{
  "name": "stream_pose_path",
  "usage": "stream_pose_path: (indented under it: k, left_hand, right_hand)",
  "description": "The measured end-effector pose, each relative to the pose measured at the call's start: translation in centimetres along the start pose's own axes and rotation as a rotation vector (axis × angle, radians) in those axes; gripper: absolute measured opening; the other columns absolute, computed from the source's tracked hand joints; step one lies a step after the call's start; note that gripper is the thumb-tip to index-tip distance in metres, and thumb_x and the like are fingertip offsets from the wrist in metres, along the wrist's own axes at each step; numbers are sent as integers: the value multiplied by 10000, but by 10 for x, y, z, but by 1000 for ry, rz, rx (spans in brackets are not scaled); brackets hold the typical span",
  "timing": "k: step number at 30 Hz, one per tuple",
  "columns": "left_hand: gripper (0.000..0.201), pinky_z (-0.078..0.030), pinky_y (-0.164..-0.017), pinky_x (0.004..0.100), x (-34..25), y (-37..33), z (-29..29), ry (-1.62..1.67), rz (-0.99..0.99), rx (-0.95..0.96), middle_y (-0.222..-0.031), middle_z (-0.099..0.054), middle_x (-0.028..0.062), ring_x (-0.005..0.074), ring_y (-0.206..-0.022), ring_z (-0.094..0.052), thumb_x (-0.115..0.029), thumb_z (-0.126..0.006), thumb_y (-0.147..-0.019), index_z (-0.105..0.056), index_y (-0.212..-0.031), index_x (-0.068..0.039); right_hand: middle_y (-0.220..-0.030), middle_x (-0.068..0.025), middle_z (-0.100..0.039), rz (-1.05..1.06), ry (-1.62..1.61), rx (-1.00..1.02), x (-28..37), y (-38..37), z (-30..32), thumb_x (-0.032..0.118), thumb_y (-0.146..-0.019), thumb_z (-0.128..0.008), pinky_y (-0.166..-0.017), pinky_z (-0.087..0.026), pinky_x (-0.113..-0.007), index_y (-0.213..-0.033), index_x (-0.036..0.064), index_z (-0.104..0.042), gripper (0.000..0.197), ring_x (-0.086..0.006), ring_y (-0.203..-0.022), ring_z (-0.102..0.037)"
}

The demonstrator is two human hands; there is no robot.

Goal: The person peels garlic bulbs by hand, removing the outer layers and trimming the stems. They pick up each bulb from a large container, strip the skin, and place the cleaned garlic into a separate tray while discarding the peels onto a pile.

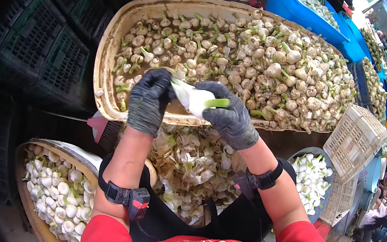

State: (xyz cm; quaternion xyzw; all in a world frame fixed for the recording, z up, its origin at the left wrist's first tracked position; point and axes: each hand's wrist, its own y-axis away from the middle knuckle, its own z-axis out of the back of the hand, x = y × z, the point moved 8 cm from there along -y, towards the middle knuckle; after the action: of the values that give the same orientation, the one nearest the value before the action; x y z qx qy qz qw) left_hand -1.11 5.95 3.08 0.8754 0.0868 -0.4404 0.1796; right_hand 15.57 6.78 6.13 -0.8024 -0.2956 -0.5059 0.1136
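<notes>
Both gloved hands work one garlic bulb [195,99] held over the near rim of the big tan tub [109,43]. The left hand [149,100] has its fingers pinched on a flap of loose white skin, and the right hand [229,117] has its fingers clamped round the bulb, its green stem pointing right.

The skin is thin, so I judge it could tear off short and leave a strip on the bulb. The peeled surface looks slick, so the bulb could slip from the gloves into the heap of peelings [188,164] below.

Counted: one bulb in hand, two dark gloves, two wrist straps. There is one tub of unpeeled bulbs, and two basins of peeled ones, at lower left [49,190] and at right [312,176]. The bulbs themselves are too many to count.
</notes>
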Motion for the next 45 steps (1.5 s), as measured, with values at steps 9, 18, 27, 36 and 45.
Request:
stream_pose_path:
  k: [9,18,27,36,45]
  left_hand:
    - [773,-499,-875,325,59,40,-48,-694,216,617,-1094,-573,149,181,-990,-585,-313,-772,-697,-380,-1300,-28]
    - [490,-449,-412,208,-200,93,-6,638,-199,826,-944,-558,79,70,-588,-560,-110,-505,-863,-312,-1299,2]
    - [540,-413,-943,347,91,-57,27,-1455,273,677,-1170,-569,179,284,-1065,-559,-382,-619,-795,-536,-1192,-25]
    - [727,-328,-1030,382,321,-169,145,-1079,67,455,-1334,-431,160,331,-1220,-416,-431,-651,-717,-400,-1323,-117]
    - [302,-493,-802,456,117,-45,-8,224,844,74,-948,-604,99,269,-901,-573,-326,-569,-829,-558,-1022,-94]
  right_hand:
    - [-1028,-80,-616,189,523,-129,13,-5,37,183,-793,-687,-851,-475,-286,-1153,-3,-538,432,-148,-937,-589]
    - [-821,-24,-636,77,73,-489,21,-9,61,230,-874,-601,-627,-482,-216,-1005,16,-648,256,-67,-688,-563]
    - [-864,-18,-637,51,179,-400,23,-22,58,224,-869,-608,-647,-474,-212,-1031,21,-634,261,-74,-713,-566]
    - [-935,-94,-654,72,562,-384,26,-22,60,223,-856,-612,-755,-476,-272,-1055,-3,-615,301,-130,-808,-590]
    - [-795,-121,-623,271,1218,-326,36,-8,54,196,-764,-663,-691,-490,-362,-858,40,-660,183,-263,-748,-613]
